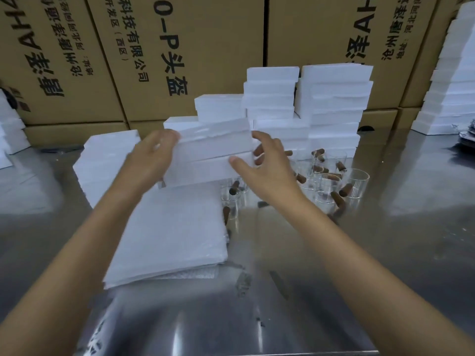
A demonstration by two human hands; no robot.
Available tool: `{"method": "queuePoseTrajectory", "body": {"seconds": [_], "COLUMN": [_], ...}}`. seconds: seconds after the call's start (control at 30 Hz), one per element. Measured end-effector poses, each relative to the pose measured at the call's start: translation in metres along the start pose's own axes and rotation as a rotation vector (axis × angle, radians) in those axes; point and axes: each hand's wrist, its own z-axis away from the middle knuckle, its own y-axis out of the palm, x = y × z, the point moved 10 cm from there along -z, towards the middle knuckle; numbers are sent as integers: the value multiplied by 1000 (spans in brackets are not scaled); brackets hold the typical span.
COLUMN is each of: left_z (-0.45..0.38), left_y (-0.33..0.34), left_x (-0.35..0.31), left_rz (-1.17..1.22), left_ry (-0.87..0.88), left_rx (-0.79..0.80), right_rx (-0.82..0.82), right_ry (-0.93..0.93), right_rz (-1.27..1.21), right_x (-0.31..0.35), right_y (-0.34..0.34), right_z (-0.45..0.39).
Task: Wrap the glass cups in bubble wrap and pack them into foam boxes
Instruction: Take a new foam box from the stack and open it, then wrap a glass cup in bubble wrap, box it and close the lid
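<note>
I hold a white foam box (205,155) in the air above the steel table. My left hand (151,155) grips its left end. At its right end my right hand (262,163) holds it, thumb on the front face and fingers behind. Below the box lies a stack of bubble wrap sheets (169,235). To the right stand several glass cups (357,186) with brown wooden handles, some partly hidden behind my right hand. The picture is blurred by motion.
Stacked white foam boxes (331,98) stand behind the cups, with lower ones at the left (108,155) and a tall pile at the far right (452,80). Large cardboard cartons (180,47) wall off the back. The steel table (385,265) reaches the near edge.
</note>
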Motion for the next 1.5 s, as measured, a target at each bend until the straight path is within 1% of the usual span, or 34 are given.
{"method": "queuePoseTrajectory", "body": {"seconds": [0.07, 0.13, 0.2, 0.27, 0.4, 0.5, 0.6, 0.77, 0.83, 0.9, 1.03, 1.17, 1.23, 1.4, 1.43, 1.5], "left_z": [-15, -31, -46, -61, -81, -89, -100, -116, -117, -117, -110, -105, -105, -99, -97, -93], "left_y": [-30, -58, -80, -95, -105, -109, -115, -122, -126, -128, -121, -115, -113, -105, -95, -65], "left_x": [26, 50, 71, 94, 155, 184, 189, 199, 200, 204, 216, 228, 222, 187, 175, 148], "left_rz": [-45, -101, -156, -223, -151, -137, -221, -234, -211, -175, -139, -164, -229, -641, -689, -744], "left_ry": [-95, -142, -188, -261, -449, -487, -436, -403, -385, -354, -302, -310, -292, -288, -253, -128], "left_rx": [-29, -71, -118, -130, -81, -77, -92, -90, -120, -146, -160, -166, -164, -212, -206, -148], "right_rx": [106, 197, 267, 327, 447, 489, 489, 483, 487, 529, 663, 738, 713, 613, 598, 562], "right_ry": [-5, -9, -19, -19, 0, 11, 2, 9, 18, 28, 61, 110, 103, 34, 15, -10], "right_rz": [25, 51, 86, 106, 175, 214, 199, 260, 282, 263, 222, 265, 279, 257, 234, 193], "right_x": [14, 23, 30, 33, 29, 24, 25, 30, 32, 34, 30, 15, 15, 36, 42, 53], "right_y": [36, 70, 102, 131, 179, 201, 214, 240, 249, 260, 280, 288, 285, 266, 260, 245], "right_z": [-14, -25, -34, -40, -45, -48, -51, -59, -63, -65, -59, -54, -56, -60, -59, -56]}}
